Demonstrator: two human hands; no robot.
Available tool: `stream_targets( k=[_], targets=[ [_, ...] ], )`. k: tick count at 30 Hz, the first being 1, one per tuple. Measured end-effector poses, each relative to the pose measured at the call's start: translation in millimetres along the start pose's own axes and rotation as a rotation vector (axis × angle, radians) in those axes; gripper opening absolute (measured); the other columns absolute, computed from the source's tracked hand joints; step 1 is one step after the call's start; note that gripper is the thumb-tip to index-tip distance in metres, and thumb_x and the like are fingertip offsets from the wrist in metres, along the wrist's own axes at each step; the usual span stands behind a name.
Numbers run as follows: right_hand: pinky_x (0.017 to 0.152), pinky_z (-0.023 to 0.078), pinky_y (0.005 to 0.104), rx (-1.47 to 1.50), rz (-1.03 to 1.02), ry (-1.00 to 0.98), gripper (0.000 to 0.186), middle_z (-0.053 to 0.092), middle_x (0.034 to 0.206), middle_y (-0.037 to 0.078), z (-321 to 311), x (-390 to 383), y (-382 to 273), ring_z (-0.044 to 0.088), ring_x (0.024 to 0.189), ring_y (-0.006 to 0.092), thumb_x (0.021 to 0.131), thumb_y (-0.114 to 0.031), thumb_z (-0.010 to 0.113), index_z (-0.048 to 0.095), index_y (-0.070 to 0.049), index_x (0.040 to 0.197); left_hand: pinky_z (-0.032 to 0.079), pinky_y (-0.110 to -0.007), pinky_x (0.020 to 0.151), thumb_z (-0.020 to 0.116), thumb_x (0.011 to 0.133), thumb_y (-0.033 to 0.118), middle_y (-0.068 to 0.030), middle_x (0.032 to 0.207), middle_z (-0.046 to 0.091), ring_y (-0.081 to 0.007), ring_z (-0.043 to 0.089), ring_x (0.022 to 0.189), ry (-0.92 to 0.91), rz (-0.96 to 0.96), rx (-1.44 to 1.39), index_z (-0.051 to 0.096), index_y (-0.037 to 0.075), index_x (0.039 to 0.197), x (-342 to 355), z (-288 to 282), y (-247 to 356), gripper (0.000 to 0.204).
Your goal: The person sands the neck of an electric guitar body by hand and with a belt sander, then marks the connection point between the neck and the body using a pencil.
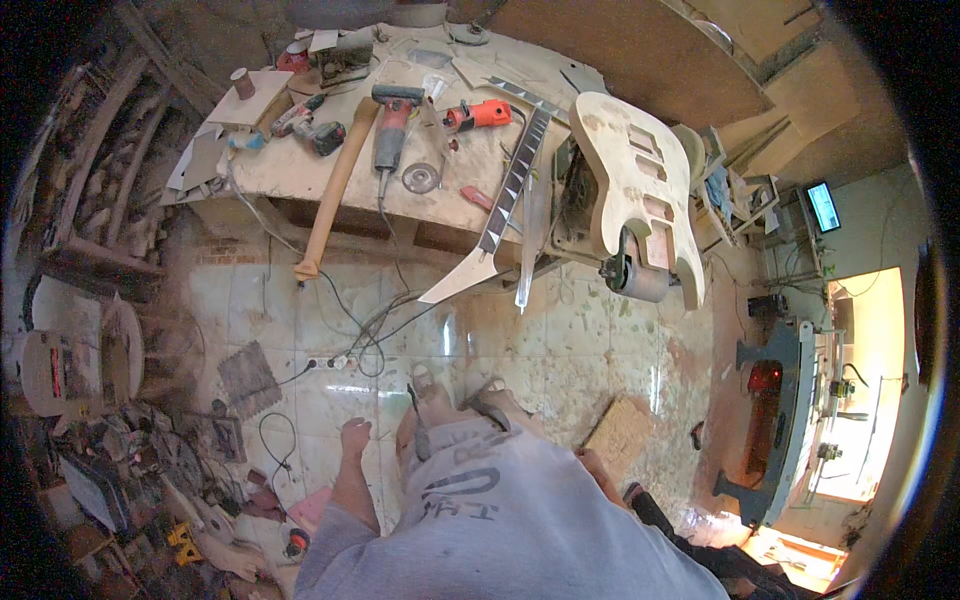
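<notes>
My left hand [355, 436] hangs low at my left side, its fingers curled in, with nothing visible in it. Against my right side, my right hand [594, 468] is mostly hidden by my grey shirt, so its fingers cannot be made out. Both hands are away from the workbench [270, 170] in front of me. At its right stands a pale wooden guitar body [620, 170] with cut cavities, beside a sanding drum [640, 280]. A guitar neck [515, 180] with a dark inlaid fingerboard and a bare wooden neck [338, 205] both stick out over the front edge.
An angle grinder [393, 130], an orange power tool [480, 115], a cordless drill [322, 137] and a round disc [421, 178] lie on the bench. Cables [375, 325] and a power strip [330, 363] cross the tiled floor. A brown board [617, 437] lies right of my feet.
</notes>
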State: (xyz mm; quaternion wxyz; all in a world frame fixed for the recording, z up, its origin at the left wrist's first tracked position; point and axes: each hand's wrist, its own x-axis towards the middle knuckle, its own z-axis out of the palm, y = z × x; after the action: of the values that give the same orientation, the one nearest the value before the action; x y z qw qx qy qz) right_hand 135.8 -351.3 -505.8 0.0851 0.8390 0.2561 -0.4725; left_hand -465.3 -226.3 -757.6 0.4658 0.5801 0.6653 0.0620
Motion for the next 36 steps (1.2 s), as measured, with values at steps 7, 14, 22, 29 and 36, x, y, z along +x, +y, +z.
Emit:
stream_targets(
  k=[7, 14, 22, 29, 36],
  targets=[
    [0.075, 0.055, 0.0422, 0.061, -0.320, 0.100, 0.045, 0.074, 0.085, 0.018, 23, 38, -18, 0.071, 0.080, 0.0265, 0.086, -0.042, 0.072, 0.073, 0.002, 0.092, 0.056, -0.038, 0.086, 0.072, 0.081, 0.033, -0.0218, 0.103, 0.075, -0.0312, 0.073, 0.093, 0.094, -0.243, -0.393, 0.070, 0.000, 0.123, 38, -20, 114, 0.054],
    [0.070, 0.055, 0.0358, 0.118, -0.258, 0.096, 0.037, 0.074, 0.081, 0.011, -23, -11, -92, 0.070, 0.076, 0.0190, 0.090, -0.036, 0.073, 0.072, 0.001, 0.094, 0.055, -0.037, 0.083, 0.073, 0.083, 0.032, -0.0186, 0.098, 0.075, -0.0266, 0.072, 0.091, 0.096, -0.013, -0.195, 0.069, 0.000, 0.124, 46, -10, 74, 0.052],
    [0.066, 0.054, 0.0365, 0.116, -0.208, 0.106, 0.032, 0.071, 0.075, 0.010, -13, 6, -29, 0.069, 0.072, 0.0192, 0.089, -0.030, 0.070, 0.072, 0.002, 0.088, 0.053, -0.037, 0.092, 0.064, 0.097, 0.042, -0.0129, 0.126, 0.069, -0.0235, 0.069, 0.110, -0.153, -0.423, -0.882, 0.061, 0.007, 0.132, 26, -61, 205, 0.050],
    [0.064, 0.051, 0.0324, 0.072, -0.264, 0.116, 0.027, 0.070, 0.075, 0.007, -11, -17, -25, 0.063, 0.070, 0.0133, 0.089, -0.025, 0.071, 0.072, 0.002, 0.085, 0.054, -0.039, 0.094, 0.063, 0.101, 0.038, -0.0163, 0.133, 0.064, -0.0296, 0.067, 0.115, -0.297, -0.063, -1.569, 0.050, 0.007, 0.136, 114, -38, 335, 0.049],
    [0.060, 0.045, 0.0280, 0.255, -0.187, 0.048, 0.017, 0.066, 0.072, 0.002, 24, 0, -25, 0.058, 0.068, 0.0092, 0.091, -0.016, 0.067, 0.069, -0.003, 0.081, 0.056, -0.038, 0.088, 0.071, 0.096, 0.038, -0.0123, 0.114, 0.065, -0.0244, 0.068, 0.105, -0.015, -0.269, -1.524, 0.046, 0.013, 0.121, 138, -64, 403, 0.044]
  ],
)
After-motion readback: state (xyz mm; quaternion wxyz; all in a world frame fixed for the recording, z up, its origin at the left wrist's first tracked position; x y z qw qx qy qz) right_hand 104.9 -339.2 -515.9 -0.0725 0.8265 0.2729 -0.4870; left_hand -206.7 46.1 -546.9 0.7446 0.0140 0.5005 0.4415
